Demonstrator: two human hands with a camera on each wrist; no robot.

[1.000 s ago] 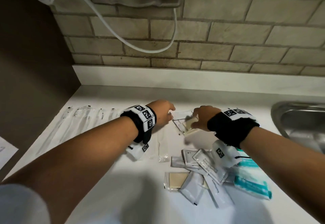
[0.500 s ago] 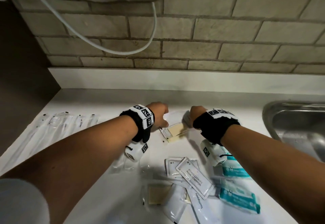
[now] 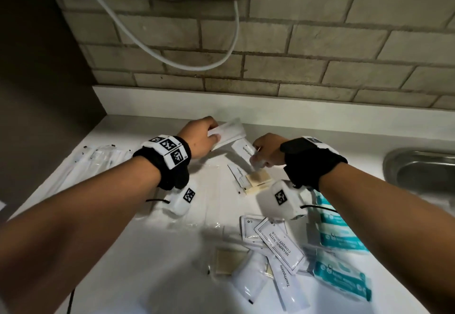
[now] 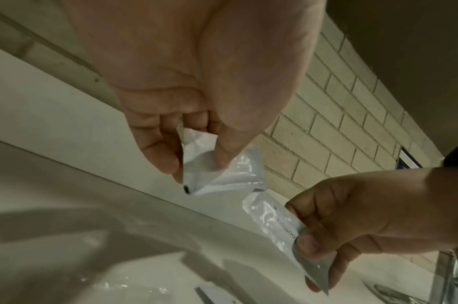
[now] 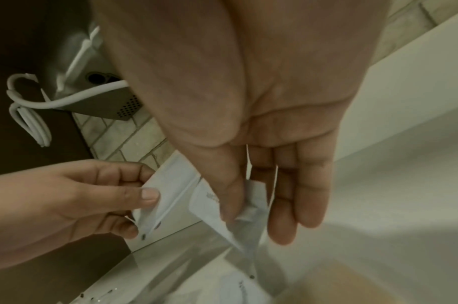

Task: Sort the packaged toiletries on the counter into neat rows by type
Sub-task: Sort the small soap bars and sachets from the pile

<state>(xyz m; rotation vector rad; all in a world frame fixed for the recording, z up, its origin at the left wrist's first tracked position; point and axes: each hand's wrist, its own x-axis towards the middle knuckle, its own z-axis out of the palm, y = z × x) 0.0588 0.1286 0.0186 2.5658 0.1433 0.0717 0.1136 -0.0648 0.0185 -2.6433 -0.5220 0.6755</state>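
Note:
My left hand [image 3: 213, 134] pinches a plain white sachet [image 3: 229, 131] above the back of the white counter [image 3: 138, 252]. The left wrist view shows thumb and fingers pinching the white sachet [image 4: 222, 174] by one corner. My right hand [image 3: 257, 158] pinches a white toothpaste sachet [image 3: 243, 152] just right of it. In the right wrist view the toothpaste sachet [image 5: 209, 205] sits between thumb and fingers, close beside the white sachet [image 5: 170, 185]. Beige packets [image 3: 258, 180] lie below both hands. A loose pile of shampoo sachets [image 3: 279, 242], toothpaste sachets [image 3: 288, 286] and teal packets [image 3: 341, 236] lies nearer me.
Several long clear toothbrush packets [image 3: 98, 161] lie in a row at the left. A steel sink [image 3: 423, 170] is set into the counter at the right. A brick wall [image 3: 320, 42] with a white cable [image 3: 172, 60] and a mounted device rises behind.
A second ago my right hand held a beige packet, which now lies on the counter. Both hands have since risen, each pinching a white sachet.

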